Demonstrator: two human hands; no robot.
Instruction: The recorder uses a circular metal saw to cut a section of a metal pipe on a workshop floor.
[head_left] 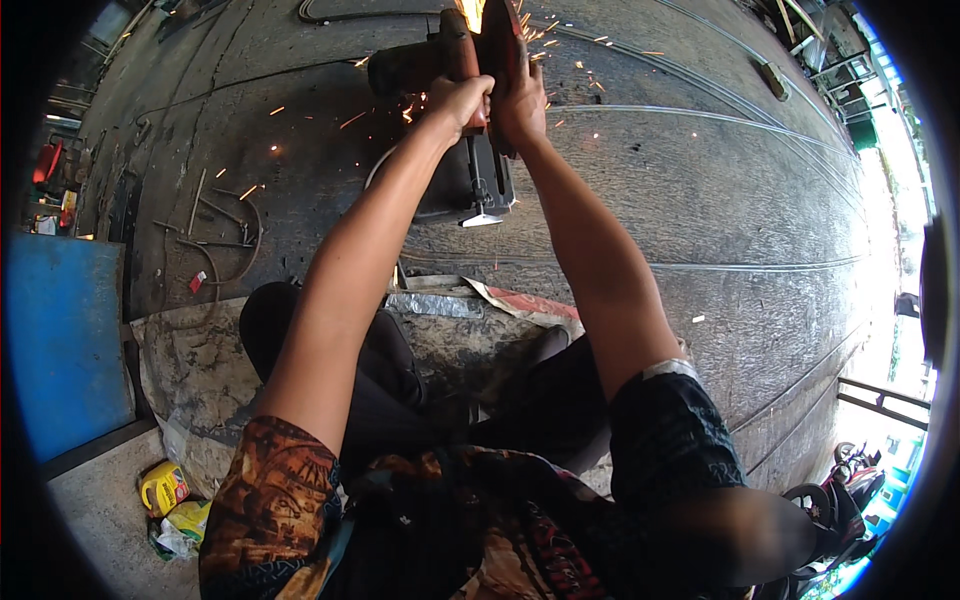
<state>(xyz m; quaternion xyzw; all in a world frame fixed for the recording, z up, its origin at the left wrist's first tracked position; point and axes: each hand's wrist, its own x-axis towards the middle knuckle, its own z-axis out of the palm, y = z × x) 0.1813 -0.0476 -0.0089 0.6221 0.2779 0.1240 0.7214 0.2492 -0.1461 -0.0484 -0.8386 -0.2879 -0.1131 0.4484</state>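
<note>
Both arms stretch forward over a dark metal surface (700, 200). My left hand (460, 100) grips the reddish handle of a power cutting tool (450, 60). My right hand (520, 100) holds the same tool on its right side, by the blade guard. Orange sparks fly from the blade at the top of the view and scatter to the left and right. A dark metal block with a clamp-like piece (480, 185) lies just below my hands.
Long thin metal rods (720, 115) run across the surface to the right. Bent wire pieces (225, 235) lie at left. A blue panel (65, 340) stands at far left, a yellow bottle (163, 487) on the ground below it. A motorbike (840, 510) is parked at lower right.
</note>
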